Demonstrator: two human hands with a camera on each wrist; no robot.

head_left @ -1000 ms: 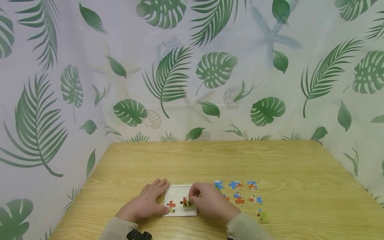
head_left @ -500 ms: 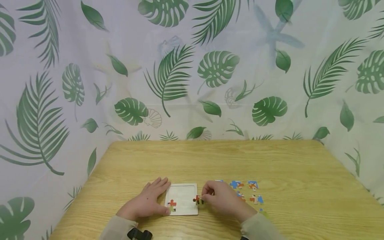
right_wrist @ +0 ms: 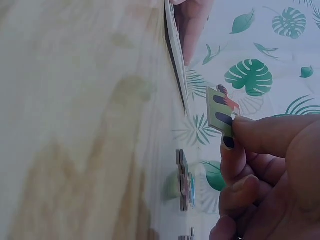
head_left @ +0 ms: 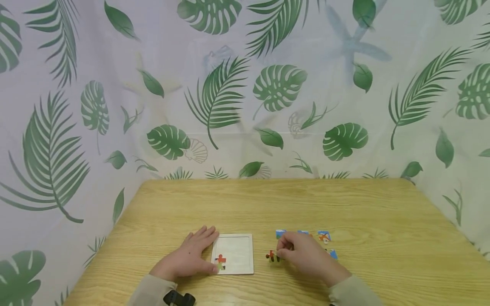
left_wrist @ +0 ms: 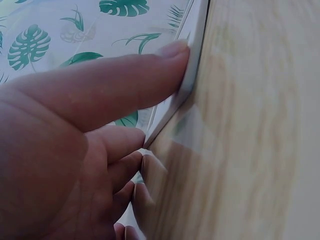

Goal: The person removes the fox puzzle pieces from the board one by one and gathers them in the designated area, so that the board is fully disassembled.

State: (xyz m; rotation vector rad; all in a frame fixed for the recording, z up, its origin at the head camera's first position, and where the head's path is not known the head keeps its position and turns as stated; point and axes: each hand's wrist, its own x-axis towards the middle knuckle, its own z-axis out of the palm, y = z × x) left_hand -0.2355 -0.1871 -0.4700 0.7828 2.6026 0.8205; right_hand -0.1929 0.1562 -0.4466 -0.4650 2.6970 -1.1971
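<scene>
My right hand (head_left: pixel 304 255) pinches a jigsaw piece (right_wrist: pixel 220 111) between thumb and finger, above the table to the right of the frame. The piece is green with dark stripes and a red part. My left hand (head_left: pixel 190 255) lies with straight fingers along the left side of a white puzzle frame (head_left: pixel 245 271), its thumb (left_wrist: pixel 150 70) resting on the near left corner. One red and green jigsaw piece (head_left: pixel 220 260) lies in that corner of the frame, partly beneath the thumb.
Several loose pieces lie right of the frame, among them a blue piece (head_left: pixel 280 233) and a blue and orange piece (head_left: pixel 324 236); my right hand hides others. The wooden table (head_left: pixel 229 204) meets a leaf-patterned cloth (head_left: pixel 229 157) at the back.
My right hand has carried the striped jigsaw piece from over the frame rightward, out past its right edge toward the loose pieces. My left hand has stayed at the frame.
</scene>
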